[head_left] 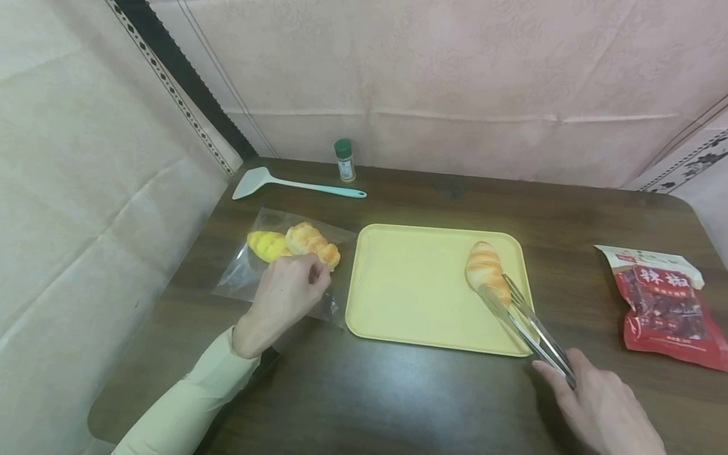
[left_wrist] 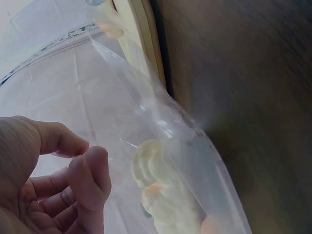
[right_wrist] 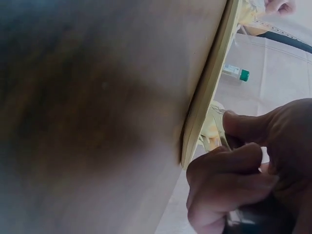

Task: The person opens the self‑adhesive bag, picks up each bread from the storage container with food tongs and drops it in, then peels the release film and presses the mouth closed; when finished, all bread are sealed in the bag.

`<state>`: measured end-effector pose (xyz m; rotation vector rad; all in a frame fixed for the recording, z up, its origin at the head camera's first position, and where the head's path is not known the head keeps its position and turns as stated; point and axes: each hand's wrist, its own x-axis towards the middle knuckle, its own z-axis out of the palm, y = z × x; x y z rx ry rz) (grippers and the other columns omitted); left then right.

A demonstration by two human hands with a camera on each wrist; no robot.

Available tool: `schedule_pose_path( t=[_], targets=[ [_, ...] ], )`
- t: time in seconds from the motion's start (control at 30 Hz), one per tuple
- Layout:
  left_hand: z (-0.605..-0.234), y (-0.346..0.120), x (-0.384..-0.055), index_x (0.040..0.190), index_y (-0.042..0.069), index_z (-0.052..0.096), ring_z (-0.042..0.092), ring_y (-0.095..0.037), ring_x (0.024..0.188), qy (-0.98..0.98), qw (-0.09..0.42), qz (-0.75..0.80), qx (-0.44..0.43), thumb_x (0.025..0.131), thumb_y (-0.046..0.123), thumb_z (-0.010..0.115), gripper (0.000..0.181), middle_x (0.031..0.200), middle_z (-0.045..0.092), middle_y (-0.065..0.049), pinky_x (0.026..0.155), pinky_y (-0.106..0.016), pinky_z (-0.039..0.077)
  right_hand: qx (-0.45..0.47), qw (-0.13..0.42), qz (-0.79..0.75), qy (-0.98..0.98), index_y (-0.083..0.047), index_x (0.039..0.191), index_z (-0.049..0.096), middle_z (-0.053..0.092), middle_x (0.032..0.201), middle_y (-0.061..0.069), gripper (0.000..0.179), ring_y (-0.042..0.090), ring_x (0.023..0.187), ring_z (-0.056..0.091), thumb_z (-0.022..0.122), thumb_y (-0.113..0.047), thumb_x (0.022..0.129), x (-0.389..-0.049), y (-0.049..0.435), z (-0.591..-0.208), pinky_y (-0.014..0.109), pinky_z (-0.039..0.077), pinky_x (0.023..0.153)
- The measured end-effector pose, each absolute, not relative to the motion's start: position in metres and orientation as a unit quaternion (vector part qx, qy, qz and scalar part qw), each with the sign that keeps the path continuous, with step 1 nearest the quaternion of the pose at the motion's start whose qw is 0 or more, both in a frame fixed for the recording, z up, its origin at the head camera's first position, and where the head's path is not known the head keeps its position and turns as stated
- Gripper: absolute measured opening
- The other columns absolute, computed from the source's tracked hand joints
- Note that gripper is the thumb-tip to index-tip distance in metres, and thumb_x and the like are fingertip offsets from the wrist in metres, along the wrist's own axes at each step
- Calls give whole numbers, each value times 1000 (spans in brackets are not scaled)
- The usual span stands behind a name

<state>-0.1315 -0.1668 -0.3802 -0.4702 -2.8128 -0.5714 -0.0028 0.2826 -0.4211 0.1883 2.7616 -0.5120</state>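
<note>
A clear plastic bag (head_left: pixel 241 278) lies left of the tray, with a yellow bread roll (head_left: pixel 267 245) and a golden braided bread roll (head_left: pixel 309 242) in it. My left hand (head_left: pixel 290 287) is over the bag's near part, thumb and forefinger pinching its thin film. In the left wrist view the bag's film (left_wrist: pixel 161 117) stands raised beside those fingers. My right hand (head_left: pixel 603 398) grips metal tongs (head_left: pixel 534 328) by the handle end. Their tips lie on both sides of the lower end of a ridged bread roll (head_left: pixel 485 262), on the right of the yellow tray (head_left: pixel 409 284).
Behind the bag lies a pale turquoise spatula (head_left: pixel 307 185), and a small green-capped spice jar (head_left: pixel 344 161) stands near the back edge. To the far right is a red and white food packet (head_left: pixel 665 306). Cloth-covered walls border the dark wooden table (head_left: pixel 398 392).
</note>
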Motion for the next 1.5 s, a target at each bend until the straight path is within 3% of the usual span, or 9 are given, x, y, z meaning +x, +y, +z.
schedule_pose_path(
  t=[0.27, 0.73, 1.07, 1.3, 1.4, 1.5],
  targets=[
    [-379, -166, -133, 72, 6, 68, 45, -13, 49, -963, 112, -191, -157, 95, 7, 76, 24, 56, 57, -3, 48, -24, 35, 58, 148, -178, 971, -10, 111, 59, 55, 72, 6, 50, 32, 71, 61, 49, -59, 112, -5, 288, -421, 52, 46, 60],
    [-379, -166, -131, 72, 6, 68, 45, -11, 51, -957, 133, -193, -169, 93, 4, 75, 23, 58, 60, -3, 50, -22, 37, 50, 118, -174, 976, -15, 106, 56, 47, 64, 3, 44, 29, 67, 55, 51, -58, 111, -5, 290, -413, 41, 37, 57],
    [-377, -166, -129, 73, 6, 68, 46, -12, 51, -950, 155, -205, -176, 91, 2, 74, 19, 60, 60, -3, 50, -23, 38, -45, 38, -143, 988, -19, 103, 56, 37, 60, -4, 32, 17, 56, 42, 66, -50, 107, -12, 270, -402, 38, 32, 55],
    [-377, -166, -129, 75, 3, 72, 48, -12, 51, -949, 160, -209, -172, 89, 1, 76, 15, 64, 68, -7, 51, -22, 40, -165, -76, -95, 979, -23, 95, 58, 35, 60, -13, 31, 10, 50, 37, 81, -42, 95, -32, 247, -393, 35, 30, 48],
    [-378, -166, -128, 79, 1, 75, 50, -12, 51, -949, 161, -212, -169, 89, 1, 77, 10, 69, 74, -10, 52, -23, 43, -213, -118, -79, 967, -23, 91, 55, 32, 60, -14, 35, 8, 49, 29, 73, -51, 101, -44, 236, -393, 31, 25, 46],
    [-379, -166, -127, 83, 0, 77, 53, -13, 52, -948, 162, -216, -166, 88, -1, 78, 6, 72, 76, -11, 53, -27, 49, -259, -151, -75, 951, -22, 89, 53, 30, 60, -15, 47, 4, 49, 23, 47, -64, 110, -57, 225, -395, 28, 21, 46]
  ],
)
